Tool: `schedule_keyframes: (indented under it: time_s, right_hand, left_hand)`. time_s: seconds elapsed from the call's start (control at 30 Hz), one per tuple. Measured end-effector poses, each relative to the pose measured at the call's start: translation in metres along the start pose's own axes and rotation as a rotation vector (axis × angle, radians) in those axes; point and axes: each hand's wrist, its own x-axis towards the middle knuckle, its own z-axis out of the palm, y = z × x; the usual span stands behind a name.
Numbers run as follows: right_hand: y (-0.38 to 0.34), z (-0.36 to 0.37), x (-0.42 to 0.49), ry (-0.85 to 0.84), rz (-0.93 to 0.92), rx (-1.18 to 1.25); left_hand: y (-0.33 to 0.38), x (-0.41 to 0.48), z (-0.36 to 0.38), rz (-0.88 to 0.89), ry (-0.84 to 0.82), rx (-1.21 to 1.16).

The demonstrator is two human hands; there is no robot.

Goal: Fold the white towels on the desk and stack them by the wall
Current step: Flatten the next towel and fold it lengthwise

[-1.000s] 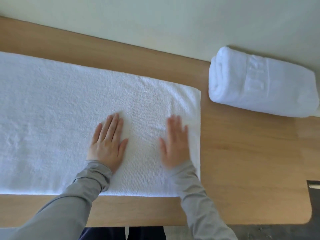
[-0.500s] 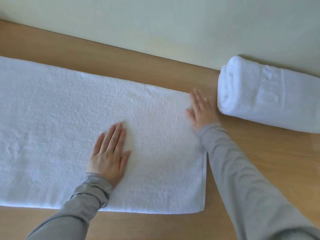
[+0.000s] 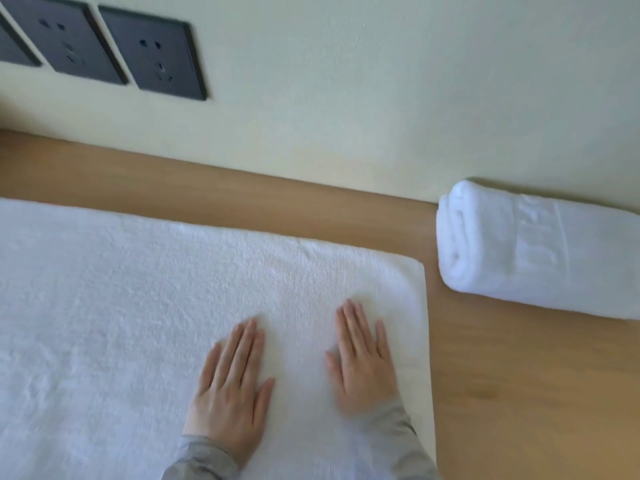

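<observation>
White towel (image 3: 138, 323): your left hand (image 3: 232, 386) and right hand (image 3: 363, 362) both lie palm-down on its right end. Fingers are straight and close together, gripping nothing, just pressing the cloth. The right hand sits near the short right edge and the left hand is beside it, toward the middle. The towel is spread flat on the desk (image 3: 519, 393); it runs left out of frame, and its far edge is apart from the wall (image 3: 381, 98). Past the right edge, not touching it, a folded towel (image 3: 536, 251) sits right by the wall. Risks, my read: if you lift a corner with only one palm pinning, the terry drags and the edges won't line up. The left end is out of view, so a wrinkle there could get folded in. A bulky fold may slide off the folded towel when stacked. Count: two towels (one flat, one folded), two hands, three socket plates (image 3: 152, 51) on the wall, the leftmost cut off by the frame.
</observation>
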Motion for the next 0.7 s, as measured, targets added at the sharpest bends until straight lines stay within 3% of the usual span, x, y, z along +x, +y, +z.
schedule_keyframes:
  time_s: [0.2, 0.33, 0.5, 0.57, 0.63, 0.7]
  right_hand:
    - [0.029, -0.012, 0.001, 0.014, 0.194, -0.051]
    - [0.027, -0.026, -0.013, 0.102, 0.436, -0.038]
    - [-0.031, -0.006, -0.077, 0.021, 0.122, -0.010]
    - [-0.038, 0.000, -0.111, -0.050, 0.125, -0.014]
    - [-0.031, -0.002, -0.135, -0.040, 0.271, 0.005]
    - [-0.019, -0.006, -0.153, 0.064, 0.538, 0.069]
  left_hand:
    - [0.002, 0.004, -0.006, 0.005, -0.010, 0.006]
    - [0.002, 0.005, -0.008, 0.004, -0.007, 0.000]
    - [0.002, 0.004, -0.010, 0.014, -0.024, 0.007]
    - [0.003, 0.003, -0.012, 0.010, -0.045, 0.017]
    - [0.003, 0.002, -0.014, 0.008, -0.055, 0.025]
    - [0.003, 0.002, -0.016, 0.000, -0.057, 0.022]
